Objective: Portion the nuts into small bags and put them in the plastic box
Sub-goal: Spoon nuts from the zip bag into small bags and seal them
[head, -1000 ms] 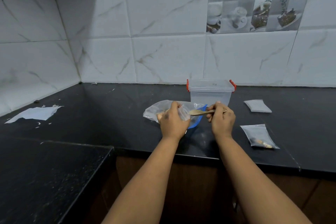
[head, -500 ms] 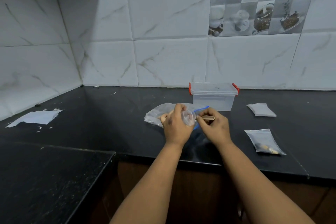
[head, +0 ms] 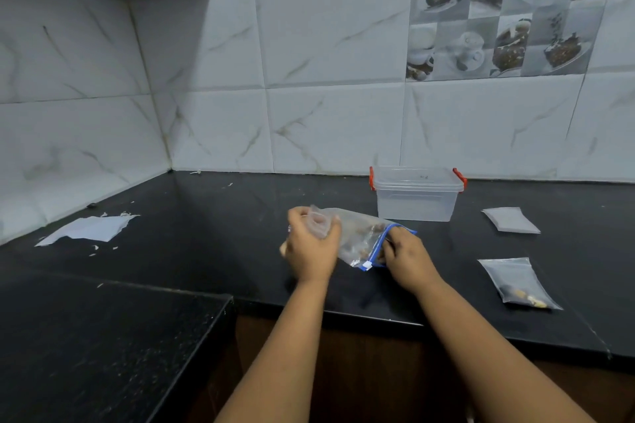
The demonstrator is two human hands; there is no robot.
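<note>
Left hand (head: 311,245) now more to the left than 1 s ago, fingers curled round a small bag (head: 319,224) and keeping its mouth open and up. Right hand (head: 404,257) no longer at that mouth: now lower and to the right, at the blue-zipped opening of the zip bag (head: 360,239), which lies on the bench (head: 213,216) between the 2 hands. Hands apart, with the zip bag bridging the gap. Wooden spoon, plain to see in the right hand 1 s ago, not visible now; probably pushed inside the zip bag, but cannot tell, nor whether these curled fingers grip the spoon, the zip edge or both.

Nuts (head: 372,228) seen as a brown heap through the zip bag near its opening. Impossible to tell if any are already in the small bag.

Probably 1 spoonful delivered and the next one being fetched, so portioning of this bag seems in progress, not finished.

Box (head: 417,196) behind the zip bag, lid on, no bags visible inside. 1 filled bag (head: 519,285) waiting on the bench at the right, well apart from the box; empty bags (head: 511,220) further back.
</note>
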